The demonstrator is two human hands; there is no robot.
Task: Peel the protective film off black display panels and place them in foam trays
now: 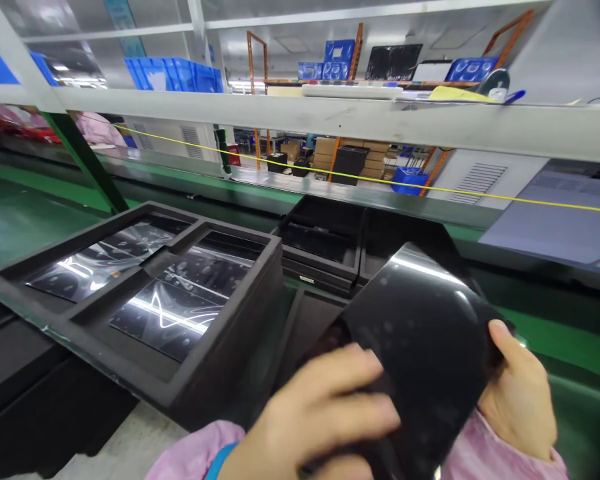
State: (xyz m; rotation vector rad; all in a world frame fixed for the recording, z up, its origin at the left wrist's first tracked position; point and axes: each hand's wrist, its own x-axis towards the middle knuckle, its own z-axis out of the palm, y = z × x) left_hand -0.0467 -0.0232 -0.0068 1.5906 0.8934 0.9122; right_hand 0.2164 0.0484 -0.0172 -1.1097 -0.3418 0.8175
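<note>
A glossy black flat panel (420,340), like a display screen, is held tilted up in front of me. My right hand (520,387) is closed on its right edge, thumb on the front face. Slightly smeared by motion, my left hand (320,413) hovers over or lightly touches the panel's lower left part, fingers spread; contact is hard to tell. To the left, a black foam tray (275,257) has two compartments, each with shiny film-covered panels, among them a near one (165,313) reflecting the lights.
More black trays (355,270) stand behind the panel on the green bench (570,340). A white rail (330,123) and a yellow cord (300,165) cross ahead. Blue bins (173,73) sit above. A grey sheet (560,213) hangs at right. People in pink are far left.
</note>
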